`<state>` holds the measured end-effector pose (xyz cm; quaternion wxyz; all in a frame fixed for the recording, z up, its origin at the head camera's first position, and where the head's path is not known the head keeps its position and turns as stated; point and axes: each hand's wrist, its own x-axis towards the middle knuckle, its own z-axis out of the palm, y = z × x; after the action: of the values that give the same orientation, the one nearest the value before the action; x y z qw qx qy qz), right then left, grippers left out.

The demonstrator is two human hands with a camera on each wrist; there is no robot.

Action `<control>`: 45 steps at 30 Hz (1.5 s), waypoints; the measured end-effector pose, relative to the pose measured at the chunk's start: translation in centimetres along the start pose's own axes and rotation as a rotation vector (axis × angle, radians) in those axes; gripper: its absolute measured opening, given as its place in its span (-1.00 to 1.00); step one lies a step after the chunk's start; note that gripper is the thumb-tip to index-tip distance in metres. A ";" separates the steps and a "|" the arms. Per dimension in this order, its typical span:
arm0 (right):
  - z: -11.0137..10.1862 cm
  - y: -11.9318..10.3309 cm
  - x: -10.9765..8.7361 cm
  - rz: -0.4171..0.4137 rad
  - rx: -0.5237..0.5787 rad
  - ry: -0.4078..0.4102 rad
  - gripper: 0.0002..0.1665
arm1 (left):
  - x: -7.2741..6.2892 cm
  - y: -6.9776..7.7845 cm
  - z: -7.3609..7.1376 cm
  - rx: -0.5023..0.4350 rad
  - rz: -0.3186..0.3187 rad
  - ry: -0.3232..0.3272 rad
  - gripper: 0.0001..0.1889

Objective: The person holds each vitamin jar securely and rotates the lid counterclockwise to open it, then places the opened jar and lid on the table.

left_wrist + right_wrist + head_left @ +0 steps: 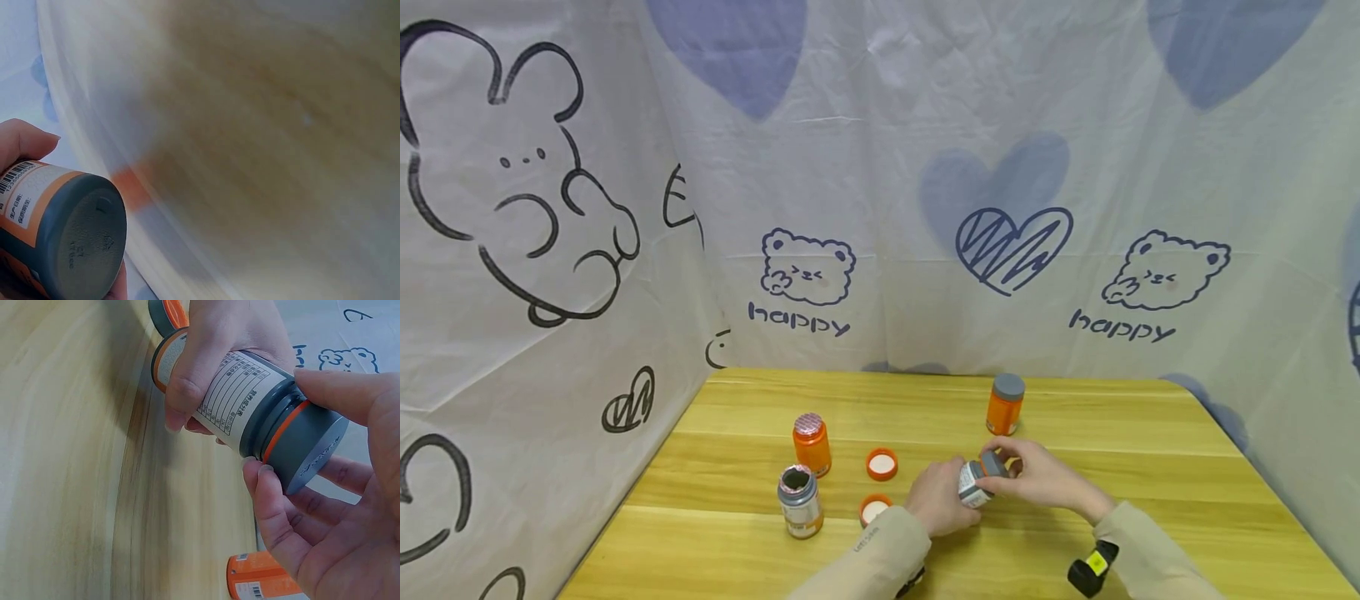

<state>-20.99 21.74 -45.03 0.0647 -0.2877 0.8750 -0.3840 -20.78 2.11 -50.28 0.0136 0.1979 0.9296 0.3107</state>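
My left hand (942,500) grips a grey bottle (972,487) with a white printed label, tilted over the table. Its dark grey base (90,240) faces the camera in the left wrist view, below a barcode label and the left thumb. My right hand (1045,479) holds the grey cap (309,447) at the bottle's top, thumb on one side and fingertips on the other. An orange ring runs round the cap's lower edge, and a strip of the bottle's dark neck shows beneath it. The right palm faces the cap's flat top.
An orange bottle with a grey lid (1004,404) stands behind my hands. To the left are an orange bottle with a foil-covered top (812,446) and a grey uncapped bottle (801,502). Two caps with white insides (882,464) lie between them and my left arm. Printed cloth hangs around the table.
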 end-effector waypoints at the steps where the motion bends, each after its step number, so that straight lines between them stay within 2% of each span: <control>1: 0.0 0.0 0.0 -0.002 0.004 0.001 -0.50 | 0.0 0.0 0.0 -0.002 0.003 0.003 -0.53; 11: 0.4 0.3 -0.1 -0.010 0.030 0.025 -0.50 | -0.1 -0.3 0.0 -0.015 0.000 0.009 -0.51; 24: 0.9 0.8 -0.5 -0.013 0.150 0.052 -0.47 | -0.1 -0.5 0.0 -0.044 -0.015 0.030 -0.50; 28: 1.0 1.3 -0.5 0.019 0.202 0.050 -0.45 | -0.1 -0.5 -0.1 -0.061 -0.012 0.037 -0.50; 37: 1.3 2.0 -0.7 0.054 0.228 0.097 -0.43 | -0.2 -0.8 0.0 -0.074 0.014 0.083 -0.50; 45: 1.5 2.1 -0.8 0.160 0.365 0.092 -0.34 | -0.1 -1.2 0.1 -0.095 -0.008 0.079 -0.49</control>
<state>-20.77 22.31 -47.64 0.1060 -0.1830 0.8131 -0.5424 -21.10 1.27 -51.07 -0.0125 0.1807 0.9145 0.3618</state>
